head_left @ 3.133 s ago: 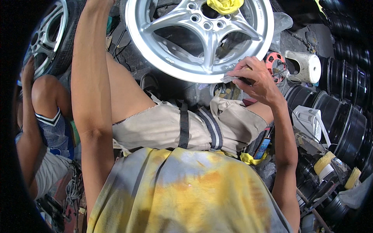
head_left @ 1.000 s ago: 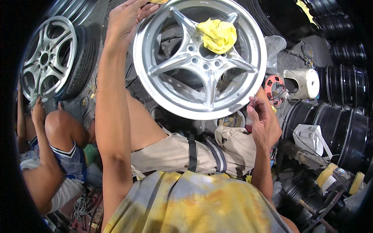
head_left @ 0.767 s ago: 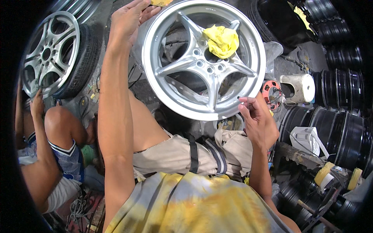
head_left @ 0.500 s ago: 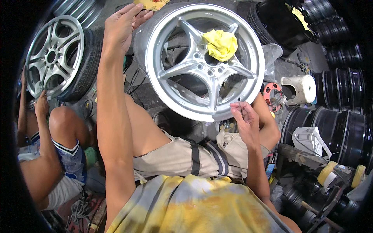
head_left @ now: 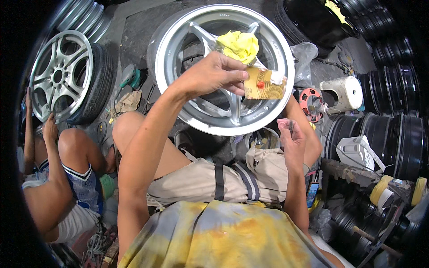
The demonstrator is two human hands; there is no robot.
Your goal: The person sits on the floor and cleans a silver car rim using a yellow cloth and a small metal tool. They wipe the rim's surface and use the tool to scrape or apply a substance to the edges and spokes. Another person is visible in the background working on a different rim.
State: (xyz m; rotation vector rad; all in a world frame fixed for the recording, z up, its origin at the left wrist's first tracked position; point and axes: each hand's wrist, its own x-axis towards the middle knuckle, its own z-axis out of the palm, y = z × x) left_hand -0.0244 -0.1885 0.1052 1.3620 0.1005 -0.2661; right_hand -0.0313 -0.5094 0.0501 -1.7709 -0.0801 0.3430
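A silver five-spoke alloy wheel rim [head_left: 234, 109] lies before me on a dark tire. A crumpled yellow cloth [head_left: 239, 46] rests over its hub. Above the rim's lower spokes, my left hand [head_left: 213, 75] pinches a tan, printed piece of sandpaper [head_left: 264, 84] by its left edge. On its face sit a white dab of paste [head_left: 277, 78] and a smaller red dab [head_left: 260, 84]. My right hand [head_left: 292, 138] is held just beyond the rim's lower right edge, near my knee, its fingers curled together; a thin dark thing shows between them, too small to name.
To the left, a person's hand [head_left: 50, 127] works at another silver wheel [head_left: 58, 76]. A green power sander [head_left: 129, 77] lies on the floor between us. Stacked black steel wheels [head_left: 353, 138], a white stool [head_left: 342, 94] and a red cable reel [head_left: 310, 105] stand at the right. A tub [head_left: 262, 139] sits below my rim.
My left hand has come from the far left of the wheel, bringing the sandpaper over its spokes. My right hand has drawn back slightly from the rim's edge toward my knee.
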